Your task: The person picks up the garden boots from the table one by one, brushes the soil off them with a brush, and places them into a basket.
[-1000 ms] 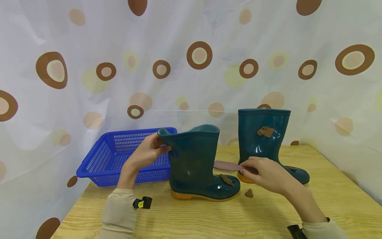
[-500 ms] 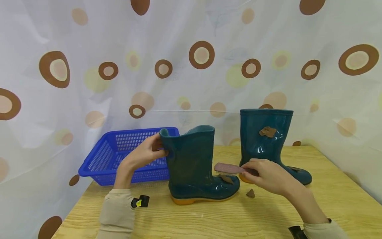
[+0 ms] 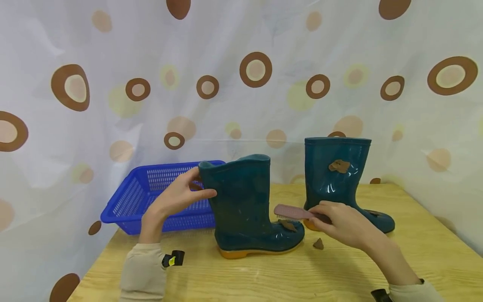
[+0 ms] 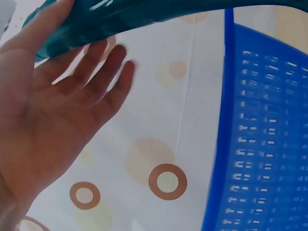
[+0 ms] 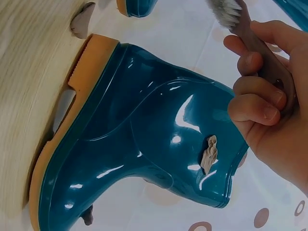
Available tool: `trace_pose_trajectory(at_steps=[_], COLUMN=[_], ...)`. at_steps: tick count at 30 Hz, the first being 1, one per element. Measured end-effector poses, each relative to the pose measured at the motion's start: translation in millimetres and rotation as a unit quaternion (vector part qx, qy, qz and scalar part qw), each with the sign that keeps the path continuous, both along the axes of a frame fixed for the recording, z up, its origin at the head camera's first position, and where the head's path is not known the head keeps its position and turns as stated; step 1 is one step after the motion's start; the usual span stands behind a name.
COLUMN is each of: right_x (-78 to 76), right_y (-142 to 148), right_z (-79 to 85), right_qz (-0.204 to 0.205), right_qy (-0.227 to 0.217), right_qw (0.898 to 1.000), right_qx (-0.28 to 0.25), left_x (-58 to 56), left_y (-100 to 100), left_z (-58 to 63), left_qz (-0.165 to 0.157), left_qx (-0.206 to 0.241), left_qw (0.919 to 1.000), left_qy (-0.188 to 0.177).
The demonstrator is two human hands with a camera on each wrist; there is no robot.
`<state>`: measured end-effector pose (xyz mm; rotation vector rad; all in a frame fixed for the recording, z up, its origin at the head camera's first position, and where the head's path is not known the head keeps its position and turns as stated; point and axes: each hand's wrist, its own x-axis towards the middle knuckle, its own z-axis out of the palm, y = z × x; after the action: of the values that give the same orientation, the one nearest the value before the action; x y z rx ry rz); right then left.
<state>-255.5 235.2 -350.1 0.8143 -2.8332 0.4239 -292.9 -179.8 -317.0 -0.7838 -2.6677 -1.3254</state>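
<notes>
A dark green rubber boot (image 3: pixel 241 205) with an orange sole stands upright on the table, toe to the right. My left hand (image 3: pixel 177 197) holds the back of its shaft near the top, thumb on the near side and fingers partly hidden behind. In the left wrist view those fingers (image 4: pixel 103 82) are spread past the boot's edge. My right hand (image 3: pixel 341 222) grips the handle of a pinkish brush (image 3: pixel 290 212), its bristles down, close over a brown mud-like lump (image 3: pixel 288 225) on the toe. The white bristles (image 5: pixel 226 12) show in the right wrist view.
A second green boot (image 3: pixel 333 172) stands behind my right hand, with a brown lump (image 3: pixel 338 166) on its shaft. A loose brown piece (image 3: pixel 318 243) lies on the wooden table (image 3: pixel 264 277). The blue plastic basket (image 3: pixel 130 220) sits at the back left, before a patterned curtain.
The boot's top rim, bent more earlier, has straightened somewhat as my left hand shifted slightly. The brush came forward from behind the boot to over the toe lump, then moved slightly right.
</notes>
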Motion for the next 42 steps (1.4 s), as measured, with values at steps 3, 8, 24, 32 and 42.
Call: trace_pose_trajectory(at_steps=[3,8,24,32,42], right_x=[2.6,7.2,10.6,7.4,1.8], right_y=[2.5,5.1,-0.9,-3.6,-5.9], right_z=[-3.7,-10.0,-17.7,-21.6,-20.0], right_qz=[-0.015,-0.032,-0.041,-0.024,-0.024], right_qy=[0.010,0.015,0.005,0.004,-0.011], right_qw=[1.000,0.999,0.999,0.999,0.999], right_qx=[-0.011,-0.020,-0.036,-0.043,-0.039], left_x=[2.5,11.3,21.7,22.8,23.5], left_y=[6.3,17.7,25.4,19.1,16.4], left_z=[-0.4,-1.9,-5.4,-7.0,-8.4], left_qz=[0.010,0.014,0.062,0.061,0.056], left_qx=[-0.001,0.025,0.041,0.039,0.044], left_qw=[0.9998,0.9993,0.9940,0.9940,0.9938], left_qy=[0.018,0.024,0.080,0.081,0.086])
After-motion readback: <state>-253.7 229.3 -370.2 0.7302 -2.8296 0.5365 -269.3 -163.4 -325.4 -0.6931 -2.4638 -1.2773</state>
